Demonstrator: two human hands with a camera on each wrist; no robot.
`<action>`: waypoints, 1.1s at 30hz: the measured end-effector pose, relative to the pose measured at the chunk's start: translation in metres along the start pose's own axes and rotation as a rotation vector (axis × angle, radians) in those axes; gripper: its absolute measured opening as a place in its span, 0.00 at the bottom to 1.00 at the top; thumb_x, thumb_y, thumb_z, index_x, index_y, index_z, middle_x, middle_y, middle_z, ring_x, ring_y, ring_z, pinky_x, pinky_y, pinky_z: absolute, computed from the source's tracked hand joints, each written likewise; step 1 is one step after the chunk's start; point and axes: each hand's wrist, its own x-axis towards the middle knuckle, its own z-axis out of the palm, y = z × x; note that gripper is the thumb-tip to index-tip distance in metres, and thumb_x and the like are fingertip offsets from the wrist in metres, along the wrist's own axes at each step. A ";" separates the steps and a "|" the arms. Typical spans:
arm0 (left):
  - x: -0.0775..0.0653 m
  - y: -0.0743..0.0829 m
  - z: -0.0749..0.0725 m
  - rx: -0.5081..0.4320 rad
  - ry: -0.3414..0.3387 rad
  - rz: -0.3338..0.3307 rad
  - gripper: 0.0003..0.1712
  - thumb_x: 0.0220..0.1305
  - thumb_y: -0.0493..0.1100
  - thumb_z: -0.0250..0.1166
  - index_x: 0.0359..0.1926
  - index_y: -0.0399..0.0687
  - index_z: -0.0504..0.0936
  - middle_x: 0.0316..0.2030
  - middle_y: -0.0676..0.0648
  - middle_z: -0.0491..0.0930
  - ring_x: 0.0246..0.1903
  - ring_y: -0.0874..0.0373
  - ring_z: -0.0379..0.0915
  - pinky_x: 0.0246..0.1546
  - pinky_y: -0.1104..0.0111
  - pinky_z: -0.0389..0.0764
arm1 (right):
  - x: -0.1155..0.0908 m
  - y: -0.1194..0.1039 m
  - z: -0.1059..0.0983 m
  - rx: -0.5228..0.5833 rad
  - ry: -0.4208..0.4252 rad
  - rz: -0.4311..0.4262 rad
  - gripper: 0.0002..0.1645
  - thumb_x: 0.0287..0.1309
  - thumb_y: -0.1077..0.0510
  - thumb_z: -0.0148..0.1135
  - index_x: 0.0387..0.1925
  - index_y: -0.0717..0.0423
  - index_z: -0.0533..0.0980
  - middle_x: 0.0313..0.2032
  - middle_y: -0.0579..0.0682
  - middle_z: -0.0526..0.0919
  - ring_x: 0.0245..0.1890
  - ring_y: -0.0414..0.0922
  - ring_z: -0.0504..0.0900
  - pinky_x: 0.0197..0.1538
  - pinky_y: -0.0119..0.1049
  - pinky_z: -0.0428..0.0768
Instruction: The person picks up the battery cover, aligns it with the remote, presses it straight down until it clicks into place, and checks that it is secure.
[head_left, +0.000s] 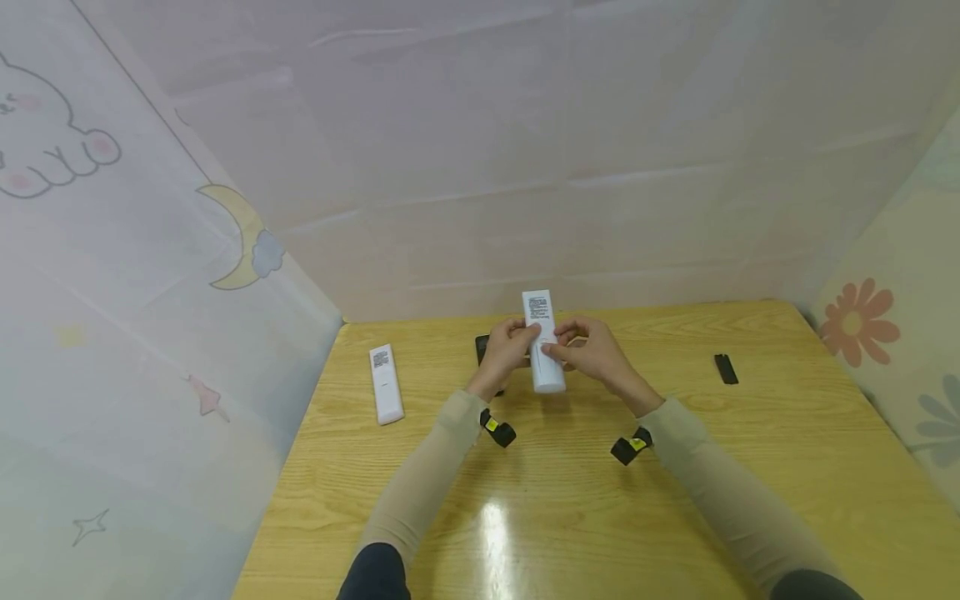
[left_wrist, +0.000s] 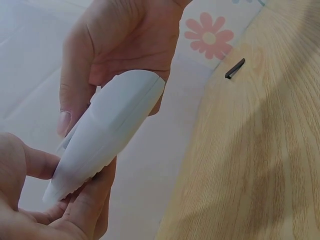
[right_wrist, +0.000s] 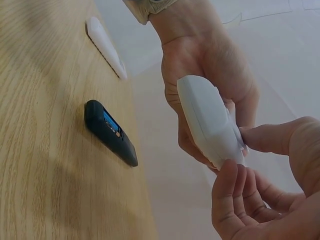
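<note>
A white remote control (head_left: 548, 372) is held above the table, its back with the printed label facing up. My left hand (head_left: 507, 357) grips its left side, thumb on the back. From the right, my right hand (head_left: 597, 352) holds it, thumb on the back and fingers beneath. A thin flap, seemingly the battery cover (right_wrist: 237, 131), stands slightly away from the body by the right thumb in the right wrist view. Behind the left hand lies a black remote control (right_wrist: 112, 137), its battery compartment uncovered and a blue battery showing; the head view mostly hides it.
A second white remote control (head_left: 386, 385) lies label up at the table's left. On the right side is a small black battery cover (head_left: 726, 369). Printed cloth walls (head_left: 480, 208) rise along the back and sides of the wooden table (head_left: 570, 517).
</note>
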 end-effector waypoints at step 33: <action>-0.003 0.001 0.001 -0.007 -0.010 0.006 0.28 0.79 0.53 0.63 0.69 0.39 0.75 0.57 0.40 0.86 0.51 0.48 0.87 0.48 0.56 0.92 | -0.002 0.005 -0.004 0.059 -0.098 0.066 0.39 0.71 0.50 0.71 0.71 0.68 0.68 0.62 0.68 0.74 0.51 0.57 0.84 0.51 0.53 0.91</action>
